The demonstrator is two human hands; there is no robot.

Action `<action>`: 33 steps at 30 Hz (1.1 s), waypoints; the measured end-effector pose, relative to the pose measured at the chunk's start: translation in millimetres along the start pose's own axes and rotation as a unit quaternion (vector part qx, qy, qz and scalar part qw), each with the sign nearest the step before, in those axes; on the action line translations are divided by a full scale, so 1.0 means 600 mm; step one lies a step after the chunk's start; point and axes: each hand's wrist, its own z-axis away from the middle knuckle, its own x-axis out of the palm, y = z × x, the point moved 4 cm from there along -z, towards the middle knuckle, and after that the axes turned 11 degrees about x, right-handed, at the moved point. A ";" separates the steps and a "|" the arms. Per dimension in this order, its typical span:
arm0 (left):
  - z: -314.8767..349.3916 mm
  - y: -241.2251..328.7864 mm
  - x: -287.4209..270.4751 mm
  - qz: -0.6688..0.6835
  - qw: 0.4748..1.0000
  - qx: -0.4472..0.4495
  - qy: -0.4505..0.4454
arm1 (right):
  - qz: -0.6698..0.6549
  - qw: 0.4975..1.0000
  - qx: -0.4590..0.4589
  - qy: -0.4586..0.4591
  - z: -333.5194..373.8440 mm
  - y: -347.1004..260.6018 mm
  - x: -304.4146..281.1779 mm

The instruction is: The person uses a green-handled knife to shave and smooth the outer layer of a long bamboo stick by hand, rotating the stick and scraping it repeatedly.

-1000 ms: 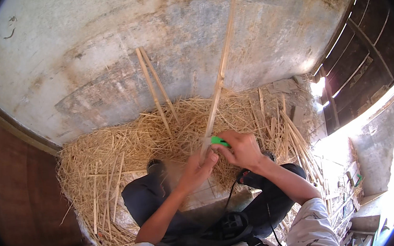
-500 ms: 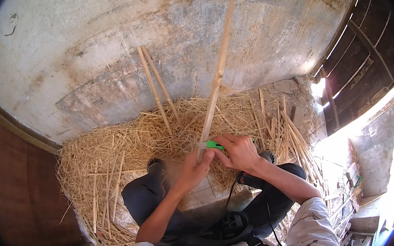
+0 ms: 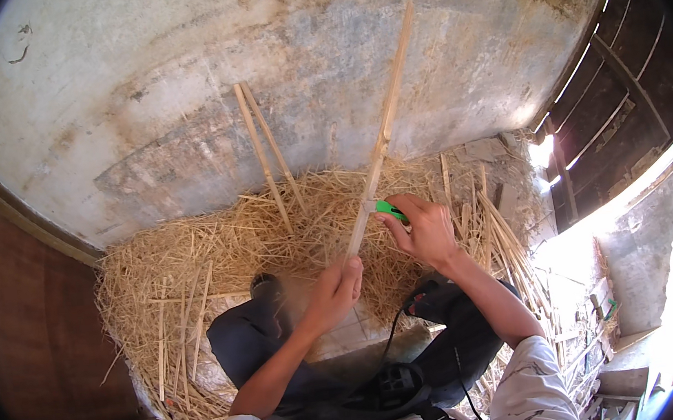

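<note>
My left hand [image 3: 335,294] is closed around the lower end of a long pale strip of split bamboo [image 3: 381,140]. The strip slants up and away to the right, past a knot partway along it. My right hand [image 3: 425,232] grips a green-handled utility knife [image 3: 391,211]. Its blade meets the strip a little above my left hand, lying across it. Part of the knife's handle is hidden by my right fingers.
Two thin strips [image 3: 261,148] lean on the stained wall [image 3: 205,133] ahead. Straw-like shavings [image 3: 184,246] cover the floor around my legs. A bundle of strips [image 3: 512,245] lies to the right. A brown panel [image 3: 36,315] stands at the left.
My right hand with the knife has moved up along the strip, away from my left hand. The left hand stays near its place, and the strip's top has shifted slightly right.
</note>
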 end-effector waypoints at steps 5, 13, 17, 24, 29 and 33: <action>-0.001 0.007 0.003 0.010 1.000 0.001 0.001 | -0.018 1.000 0.004 0.002 -0.002 0.005 0.001; 0.001 0.015 0.001 0.017 1.000 -0.001 -0.012 | -0.013 0.999 0.020 -0.022 -0.007 -0.001 -0.003; 0.001 0.017 0.000 0.018 1.000 -0.002 -0.012 | -0.023 1.000 -0.002 0.012 -0.010 0.000 0.000; 0.000 0.013 -0.005 -0.016 1.000 0.016 -0.018 | -0.025 1.000 0.010 0.002 -0.014 0.006 0.008; 0.001 0.017 -0.001 -0.027 0.999 0.017 -0.007 | -0.024 0.999 0.022 0.002 -0.018 0.008 0.004; 0.002 0.013 0.000 -0.048 0.998 0.032 -0.012 | -0.022 0.999 0.031 0.017 -0.025 0.013 0.001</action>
